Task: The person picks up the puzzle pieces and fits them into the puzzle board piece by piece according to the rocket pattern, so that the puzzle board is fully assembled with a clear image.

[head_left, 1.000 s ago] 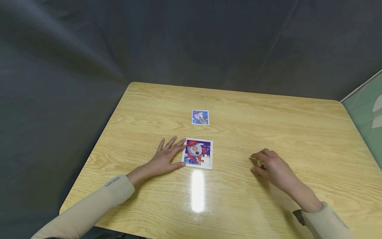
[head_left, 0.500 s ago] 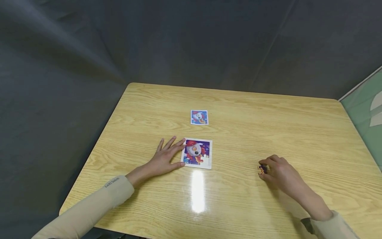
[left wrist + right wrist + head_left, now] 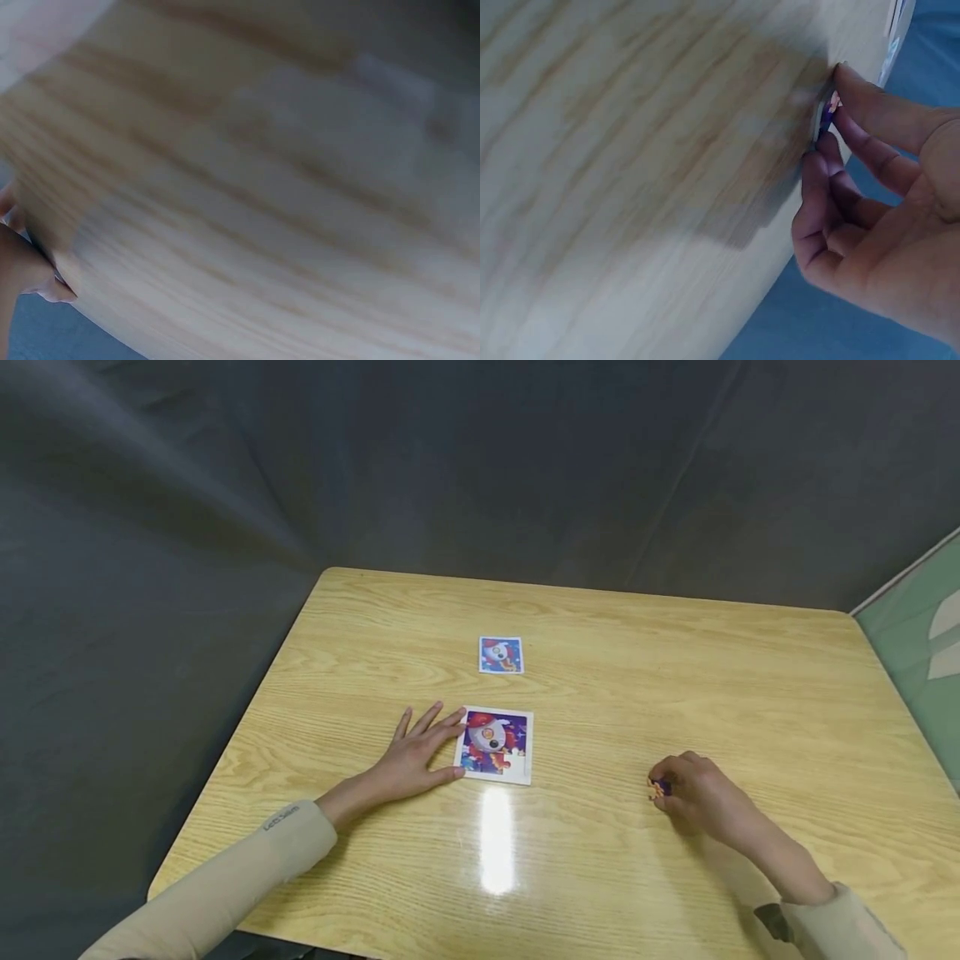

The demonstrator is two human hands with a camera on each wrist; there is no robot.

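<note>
My left hand (image 3: 411, 762) lies with spread, straight fingers at the left edge of a square jigsaw puzzle (image 3: 489, 735). Its index finger and thumb touch the white border. The puzzle shows a white and red cartoon figure on purple, with a blank white gap at its lower right corner. Well to the right of it, my right hand (image 3: 703, 795) pinches a small puzzle piece (image 3: 658, 789), dark purple and orange, between thumb and fingers. In the right wrist view the puzzle piece (image 3: 827, 114) is seen edge-on, partly hidden by the fingers.
Beyond the puzzle lies a smaller picture card (image 3: 501, 655) with a similar image. Both rest on a wood-grain table (image 3: 637, 668). A dark cloth (image 3: 480, 468) hangs behind it, and a green panel (image 3: 918, 652) stands at the right. Light glares below the puzzle.
My right hand has moved slightly right and toward me with the puzzle piece, which has turned more into view. During the last half second it barely shifts. The left hand stays put.
</note>
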